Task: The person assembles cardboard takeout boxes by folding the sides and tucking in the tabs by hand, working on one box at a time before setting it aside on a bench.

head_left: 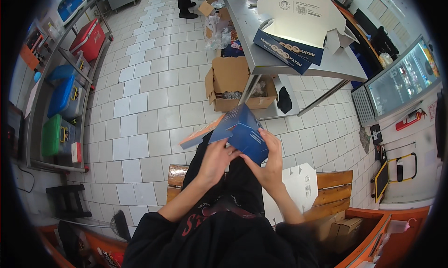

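Over my lap is a partly folded blue cardboard box, with an orange-and-blue flap sticking out to its left. My left hand holds the box's lower left edge, its fingers partly tucked behind the panel. On the other side, my right hand grips the right panel, thumb at the bottom edge and fingers along the side. A flat white carton sheet lies on the wooden bench to the right of my legs.
Flat carton sheets and blue printed carton pieces lie on a steel table ahead. Below is an open brown box. A shelf at left carries bins. A person stands far off.
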### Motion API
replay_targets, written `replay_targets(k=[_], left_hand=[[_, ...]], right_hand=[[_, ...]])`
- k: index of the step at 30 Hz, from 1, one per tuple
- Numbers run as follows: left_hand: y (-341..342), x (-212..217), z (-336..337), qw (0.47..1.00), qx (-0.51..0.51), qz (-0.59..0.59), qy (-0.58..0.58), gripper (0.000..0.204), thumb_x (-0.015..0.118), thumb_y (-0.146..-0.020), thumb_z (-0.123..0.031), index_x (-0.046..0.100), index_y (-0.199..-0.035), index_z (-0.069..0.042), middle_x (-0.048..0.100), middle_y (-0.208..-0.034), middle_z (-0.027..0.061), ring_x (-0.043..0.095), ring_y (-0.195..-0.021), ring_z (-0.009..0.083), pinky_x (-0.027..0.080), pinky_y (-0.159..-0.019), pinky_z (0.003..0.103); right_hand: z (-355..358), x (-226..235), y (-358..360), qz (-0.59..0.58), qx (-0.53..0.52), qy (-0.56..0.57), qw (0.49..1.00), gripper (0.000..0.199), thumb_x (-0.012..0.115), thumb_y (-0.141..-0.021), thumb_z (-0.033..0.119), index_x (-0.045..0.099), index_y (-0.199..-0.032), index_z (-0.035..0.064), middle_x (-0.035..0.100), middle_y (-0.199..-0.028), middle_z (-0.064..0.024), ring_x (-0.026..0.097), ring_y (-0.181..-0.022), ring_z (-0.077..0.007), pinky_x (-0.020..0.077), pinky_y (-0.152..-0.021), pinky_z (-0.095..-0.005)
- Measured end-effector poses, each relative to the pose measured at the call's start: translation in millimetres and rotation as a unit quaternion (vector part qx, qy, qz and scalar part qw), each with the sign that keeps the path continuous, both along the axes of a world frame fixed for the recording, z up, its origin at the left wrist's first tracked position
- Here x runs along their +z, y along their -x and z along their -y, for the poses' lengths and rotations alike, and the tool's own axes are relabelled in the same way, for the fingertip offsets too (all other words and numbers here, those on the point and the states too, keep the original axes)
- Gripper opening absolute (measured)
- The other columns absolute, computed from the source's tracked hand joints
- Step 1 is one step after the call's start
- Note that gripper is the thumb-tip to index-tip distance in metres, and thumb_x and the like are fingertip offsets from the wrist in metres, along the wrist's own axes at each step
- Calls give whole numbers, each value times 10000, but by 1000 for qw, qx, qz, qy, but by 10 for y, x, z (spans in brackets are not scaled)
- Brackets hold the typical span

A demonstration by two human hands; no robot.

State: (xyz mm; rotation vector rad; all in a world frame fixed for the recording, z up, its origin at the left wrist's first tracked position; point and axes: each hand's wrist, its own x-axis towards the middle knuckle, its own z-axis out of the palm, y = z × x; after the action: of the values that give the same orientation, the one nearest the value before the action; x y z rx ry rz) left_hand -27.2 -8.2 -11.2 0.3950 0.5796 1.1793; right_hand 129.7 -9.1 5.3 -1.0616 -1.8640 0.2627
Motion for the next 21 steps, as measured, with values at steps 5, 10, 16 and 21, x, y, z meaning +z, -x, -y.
replay_targets(k=[5,10,16,21], left_hand=[[188,-46,-98,999,29,-24,-38,518,386,-928,-438,429,-1230,-19,466,-1234,124,455,-1136,234,352,-977,399],[278,155,-173,998,4,-27,-49,566,342,-935,-456,440,-1211,28,532,-1124,126,494,-1077,234,367,-963,376],[428,5,-261,998,-57,-27,-22,352,497,-919,-272,495,-1153,-9,578,-1035,67,553,-944,136,453,-846,286],[54,-30,-26,996,2,-85,0,248,625,-841,-113,542,-1049,-6,599,-949,54,575,-832,94,479,-747,220]], right_hand=[[30,59,-127,110,-12,-10,994,650,775,-595,54,518,-1191,35,521,-1181,-137,477,-1085,-342,423,-882,-415],[8,66,-258,199,-4,-58,978,506,739,-647,102,596,-1132,75,513,-1210,-103,472,-1099,-329,402,-906,-449],[-48,109,-332,217,-22,-101,971,498,741,-643,106,606,-1122,80,511,-1213,-99,475,-1099,-322,400,-906,-461],[-71,38,-203,155,-46,-70,984,494,741,-639,86,607,-1114,67,515,-1193,-112,480,-1065,-329,412,-872,-459]])
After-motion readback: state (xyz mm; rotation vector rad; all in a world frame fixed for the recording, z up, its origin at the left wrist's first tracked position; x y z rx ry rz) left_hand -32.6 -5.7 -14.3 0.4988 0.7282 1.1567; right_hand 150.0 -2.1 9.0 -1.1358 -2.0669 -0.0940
